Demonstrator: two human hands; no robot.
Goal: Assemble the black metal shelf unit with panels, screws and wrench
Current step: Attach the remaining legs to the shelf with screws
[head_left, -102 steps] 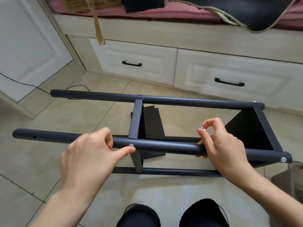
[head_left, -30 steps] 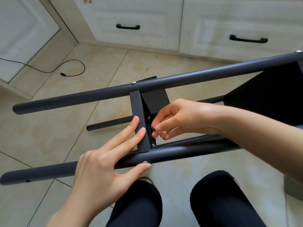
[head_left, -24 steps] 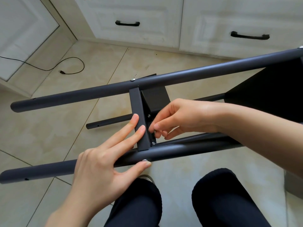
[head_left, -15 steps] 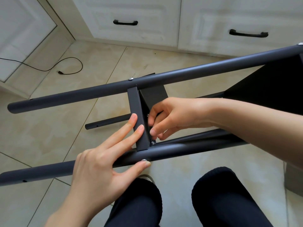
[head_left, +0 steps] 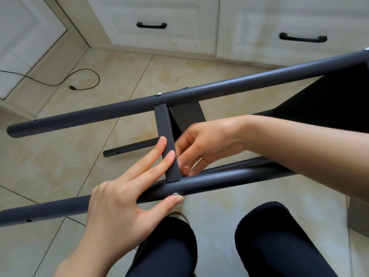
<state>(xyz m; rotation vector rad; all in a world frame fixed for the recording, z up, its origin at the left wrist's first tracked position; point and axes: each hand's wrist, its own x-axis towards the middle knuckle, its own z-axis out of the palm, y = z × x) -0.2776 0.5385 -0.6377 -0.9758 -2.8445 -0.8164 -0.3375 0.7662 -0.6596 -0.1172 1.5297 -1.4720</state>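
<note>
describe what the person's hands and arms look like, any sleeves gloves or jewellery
Both the left hand and the right hand are bare: no gloves, rings, watch or bracelet show. The forearms are uncovered as far as the frame reaches, with no sleeve in view. Nails are short and unpainted.

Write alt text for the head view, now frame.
Left hand lies open across the near tube and flat crossbar of a black shelf frame; right hand reaches behind the crossbar, fingertips hidden. Tiled floor, white drawers beyond.

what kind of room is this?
Likely a home room, maybe a bedroom: tiled floor, white built-in drawers with black handles, a loose cable on the floor.
</note>
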